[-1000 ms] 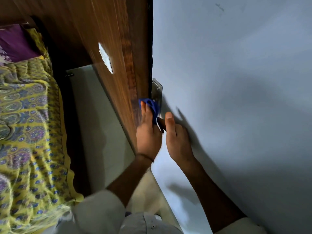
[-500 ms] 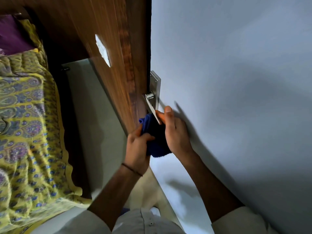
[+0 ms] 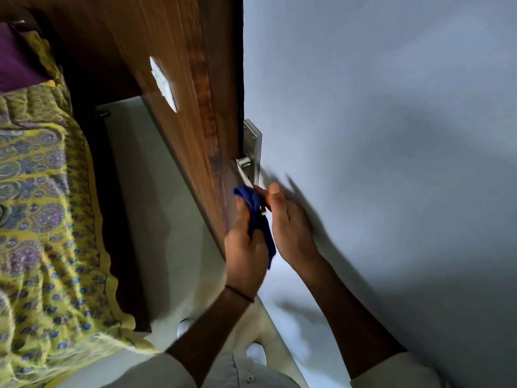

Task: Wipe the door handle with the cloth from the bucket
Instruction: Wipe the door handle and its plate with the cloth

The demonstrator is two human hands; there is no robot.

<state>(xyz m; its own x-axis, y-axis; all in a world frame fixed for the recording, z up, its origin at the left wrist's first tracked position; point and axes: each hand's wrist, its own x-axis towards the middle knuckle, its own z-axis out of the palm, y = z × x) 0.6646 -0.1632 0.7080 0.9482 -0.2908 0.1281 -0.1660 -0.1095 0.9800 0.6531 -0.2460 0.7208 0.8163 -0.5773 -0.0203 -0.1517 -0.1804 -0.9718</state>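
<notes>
My left hand (image 3: 244,247) gripping the dark blue cloth (image 3: 256,217) against the lower end of the silver metal lever door handle (image 3: 244,172), my right hand (image 3: 291,222) closed on that same end — brown wooden door (image 3: 179,88) edge-on, grey wall (image 3: 377,135) beside.

Single head cam, wide-angle, looks steeply down along door (image 3: 179,113) edge and wall (image 3: 377,135), close to both hands at handle (image 3: 246,170); bed (image 3: 42,205) at left edge, no second view

No readable text, label, brand or number anywhere; pale patch (image 3: 163,84) on wooden door (image 3: 179,79) too blurred to read.
</notes>
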